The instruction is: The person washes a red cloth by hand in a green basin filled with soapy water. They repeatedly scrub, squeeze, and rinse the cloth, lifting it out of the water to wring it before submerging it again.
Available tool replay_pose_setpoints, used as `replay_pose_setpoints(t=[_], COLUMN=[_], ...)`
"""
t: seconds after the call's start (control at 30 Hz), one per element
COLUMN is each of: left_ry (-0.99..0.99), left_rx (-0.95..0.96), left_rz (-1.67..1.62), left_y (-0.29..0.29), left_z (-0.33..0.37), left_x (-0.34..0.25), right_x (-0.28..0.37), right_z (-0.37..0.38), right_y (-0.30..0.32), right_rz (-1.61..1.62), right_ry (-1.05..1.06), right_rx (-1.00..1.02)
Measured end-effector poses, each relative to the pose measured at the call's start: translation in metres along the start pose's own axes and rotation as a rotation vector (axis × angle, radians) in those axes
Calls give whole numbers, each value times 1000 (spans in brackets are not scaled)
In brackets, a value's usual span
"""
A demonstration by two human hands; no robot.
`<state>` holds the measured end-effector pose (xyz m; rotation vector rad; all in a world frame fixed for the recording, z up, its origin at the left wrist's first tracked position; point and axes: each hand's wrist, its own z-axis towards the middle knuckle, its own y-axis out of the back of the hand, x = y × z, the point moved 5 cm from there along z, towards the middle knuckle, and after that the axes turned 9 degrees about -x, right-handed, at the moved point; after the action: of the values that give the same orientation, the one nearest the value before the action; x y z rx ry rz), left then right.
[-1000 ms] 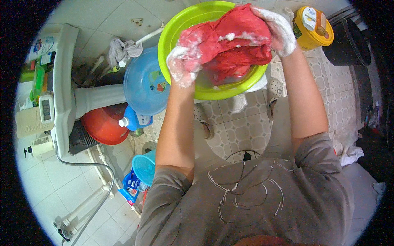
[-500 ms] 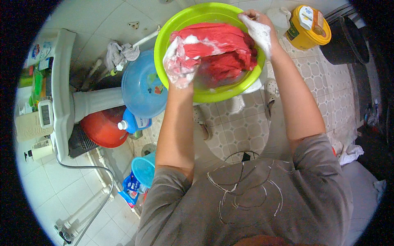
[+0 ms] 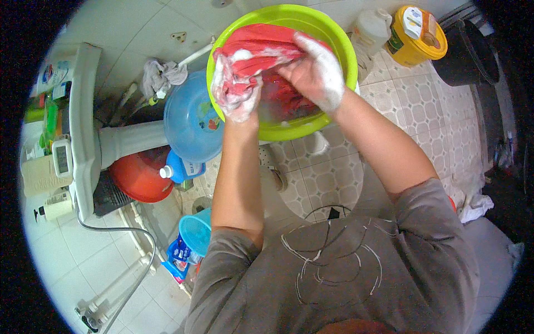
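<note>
Now the soapy red cloth point(image 3: 258, 40), within the green basin's point(image 3: 351, 61) rim, has both hands at it.
The left hand point(image 3: 236, 92) grips a bunched end; the right hand point(image 3: 318, 72), fingers parted, has swung inward from the rim.

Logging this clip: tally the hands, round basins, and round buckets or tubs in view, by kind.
Foamy hands: 2 (left hand, right hand)
Basins: 3 (lime-green basin, translucent blue basin, red basin)
Buckets and tubs: 3 (yellow bucket, black bucket, teal tub)
Total: 8
</note>
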<state>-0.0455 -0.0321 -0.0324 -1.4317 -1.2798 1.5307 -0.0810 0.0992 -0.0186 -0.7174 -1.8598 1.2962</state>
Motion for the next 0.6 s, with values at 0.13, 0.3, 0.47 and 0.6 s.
replay_pose_setpoints(t=[0.13, 0.3, 0.47, 0.6], left_ry=[3, 26, 75, -258], left_rx=[14, -35, 143, -142], left_rz=[-48, -66, -3, 950], left_y=[16, 12, 5, -55], left_z=[4, 8, 1, -27], left_x=[3, -11, -7, 52], right_x=[15, -10, -7, 15], right_z=[-8, -21, -24, 8], right_y=[-14, -12, -17, 18], right_rz=[362, 181, 105, -416], right_ry=[-257, -81, -148, 399], right_rx=[305, 84, -71, 310])
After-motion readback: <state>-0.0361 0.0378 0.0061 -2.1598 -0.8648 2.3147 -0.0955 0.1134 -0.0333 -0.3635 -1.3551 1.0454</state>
